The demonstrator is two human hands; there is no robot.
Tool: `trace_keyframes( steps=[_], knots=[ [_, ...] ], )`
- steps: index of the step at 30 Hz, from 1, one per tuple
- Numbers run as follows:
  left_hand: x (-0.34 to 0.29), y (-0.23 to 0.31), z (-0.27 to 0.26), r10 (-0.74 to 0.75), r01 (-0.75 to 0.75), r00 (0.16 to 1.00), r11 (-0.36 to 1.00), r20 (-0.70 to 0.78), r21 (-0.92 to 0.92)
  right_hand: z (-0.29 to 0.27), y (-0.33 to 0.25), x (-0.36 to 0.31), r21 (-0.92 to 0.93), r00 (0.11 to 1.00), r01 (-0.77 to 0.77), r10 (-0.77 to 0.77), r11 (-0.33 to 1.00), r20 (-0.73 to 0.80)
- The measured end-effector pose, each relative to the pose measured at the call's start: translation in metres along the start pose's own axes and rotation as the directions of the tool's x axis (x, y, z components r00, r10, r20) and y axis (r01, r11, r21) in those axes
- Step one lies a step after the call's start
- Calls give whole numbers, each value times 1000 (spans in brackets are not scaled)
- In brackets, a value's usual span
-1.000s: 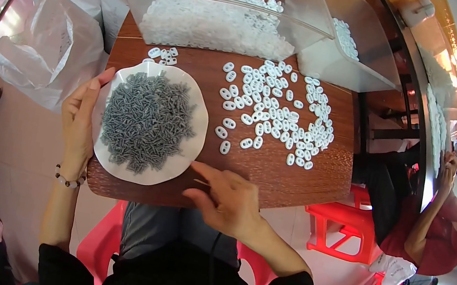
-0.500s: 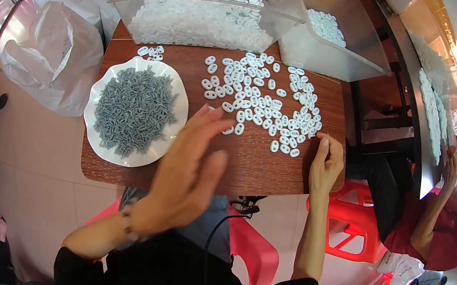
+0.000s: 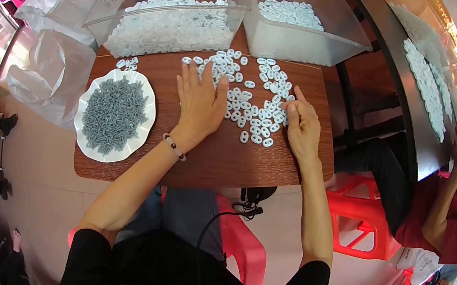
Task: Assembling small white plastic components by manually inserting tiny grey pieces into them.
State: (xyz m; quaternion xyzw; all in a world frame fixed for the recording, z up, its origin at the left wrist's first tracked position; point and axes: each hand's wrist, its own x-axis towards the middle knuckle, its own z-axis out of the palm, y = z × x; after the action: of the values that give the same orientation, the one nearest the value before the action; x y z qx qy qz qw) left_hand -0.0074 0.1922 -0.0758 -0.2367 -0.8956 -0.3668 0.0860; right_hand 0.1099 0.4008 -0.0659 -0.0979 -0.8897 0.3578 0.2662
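My left hand (image 3: 200, 101) lies palm down with its fingers spread, its fingertips over the left part of a loose spread of white oval two-holed pieces (image 3: 255, 129). It hides some of them. At the right edge of the same spread is my right hand (image 3: 304, 128), index finger stretched out, thumb apart and the other fingers partly bent; nothing shows in it. Left of my left hand, a white scalloped plate (image 3: 148, 117) holds a heap of small grey screw-like pieces (image 3: 114, 114). Both hands are over the brown wooden table (image 3: 230, 170).
Two clear plastic bins with white pieces, the left bin (image 3: 234, 23) and right bin (image 3: 299, 47), stand at the table's far edge. White sacks (image 3: 46, 73) are at left. At right are a dark table (image 3: 406, 112), a red stool (image 3: 376, 218) and a seated person (image 3: 451, 222).
My left hand has moved forward from beside the plate onto the white pieces, fingers spreading. My right hand has shifted inward to their right edge. The whole view has shifted somewhat.
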Motion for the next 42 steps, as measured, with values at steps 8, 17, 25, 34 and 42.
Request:
trace_keyframes(
  steps=[8,17,25,34,42],
  knots=[
    [-6,23,-29,115,-141,989,938,-97,-318,-1,-1,4,106,999,-38,42,994,-28],
    [74,45,-167,331,-363,932,866,-151,-344,-5,4,3,99,992,-91,99,991,-80],
    [242,-24,-153,139,103,774,935,618,-340,-5,-4,8,93,991,-116,122,989,-62],
    [250,-52,-71,121,-662,351,733,928,155,-3,-9,16,51,984,-171,173,984,-32],
    [241,-65,-67,183,-665,298,743,937,67,-5,-10,18,39,983,-180,181,983,-18]
  ],
)
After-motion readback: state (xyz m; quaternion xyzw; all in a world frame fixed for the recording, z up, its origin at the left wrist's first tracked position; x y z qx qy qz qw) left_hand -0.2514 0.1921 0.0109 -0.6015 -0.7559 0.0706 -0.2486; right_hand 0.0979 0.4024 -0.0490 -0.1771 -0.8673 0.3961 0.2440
